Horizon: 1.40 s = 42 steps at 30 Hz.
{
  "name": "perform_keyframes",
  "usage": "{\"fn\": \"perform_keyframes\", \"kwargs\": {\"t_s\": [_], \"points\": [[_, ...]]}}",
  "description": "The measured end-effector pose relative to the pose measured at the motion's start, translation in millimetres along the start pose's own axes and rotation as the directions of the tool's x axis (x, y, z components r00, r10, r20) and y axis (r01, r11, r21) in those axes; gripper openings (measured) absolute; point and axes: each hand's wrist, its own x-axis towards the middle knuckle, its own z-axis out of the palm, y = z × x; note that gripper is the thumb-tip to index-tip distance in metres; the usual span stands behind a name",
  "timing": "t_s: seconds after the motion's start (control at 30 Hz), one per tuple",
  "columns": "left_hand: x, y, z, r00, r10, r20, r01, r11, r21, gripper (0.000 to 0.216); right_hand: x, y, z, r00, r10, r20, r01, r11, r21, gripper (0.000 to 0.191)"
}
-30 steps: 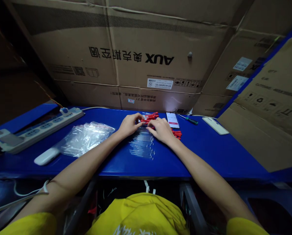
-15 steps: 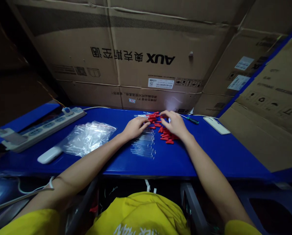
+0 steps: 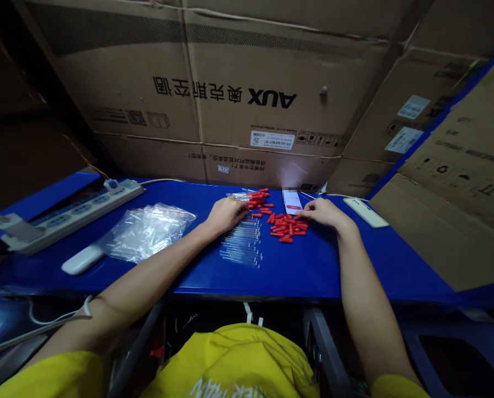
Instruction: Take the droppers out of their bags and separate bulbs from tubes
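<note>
My left hand [image 3: 229, 214] rests at the top of a row of thin clear glass tubes [image 3: 242, 243], its fingers curled and pressed together. What lies between those fingertips is hidden. Just beyond it, more tubes carry red rubber bulbs [image 3: 257, 198] on their right ends. My right hand [image 3: 325, 212] is at the upper right edge of a pile of loose red rubber bulbs [image 3: 287, 226]. Its thumb and fingers pinch at a red bulb [image 3: 298, 216] there. A lit phone [image 3: 292, 202] lies behind the pile, close to the right fingertips.
Clear plastic bags [image 3: 150, 232] lie left of the tubes, with a white rounded device [image 3: 82, 260] beside them. A power strip [image 3: 81, 213] runs along the left. A white flat bar [image 3: 366, 212] lies at right. Cardboard [image 3: 230, 66] walls the blue table [image 3: 247, 284].
My right hand has moved right, from over the bulbs to the pile's right edge, uncovering the phone and more bulbs. My left hand stays near the tubes, fingers curled in more.
</note>
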Motion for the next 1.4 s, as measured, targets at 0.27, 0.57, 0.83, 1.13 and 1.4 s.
{"fn": "perform_keyframes", "kwargs": {"t_s": [0.27, 0.57, 0.83, 1.13, 1.4], "points": [[-0.5, 1.2, -0.3, 1.0, -0.001, 0.014, 0.001, 1.0, -0.007, 0.018, -9.6, -13.4, -3.2, 0.999, 0.046, 0.007, -0.045, 0.992, -0.121, 0.033], [2.9, -0.3, -0.4, 0.979, 0.196, 0.055, -0.191, 0.978, -0.079, 0.024, -9.8, -46.1, 12.1, 0.946, -0.034, -0.321, -0.043, 0.972, -0.229, 0.038], [3.9, 2.5, -4.3, 0.985, 0.155, -0.079, -0.171, 0.945, -0.277, 0.032, -14.0, -91.7, 31.3, 0.892, -0.165, -0.421, 0.085, 0.976, -0.203, 0.042], [5.5, 7.6, -7.5, 0.978, -0.043, -0.205, -0.065, 0.869, -0.491, 0.024, -12.5, -107.9, 49.7, 0.811, -0.487, -0.325, 0.515, 0.857, 0.001, 0.023], [3.1, 14.0, -11.1, 0.979, 0.006, -0.205, -0.125, 0.809, -0.575, 0.026, -7.6, -110.1, 61.8, 0.81, -0.364, -0.46, 0.554, 0.732, 0.396, 0.024]]}}
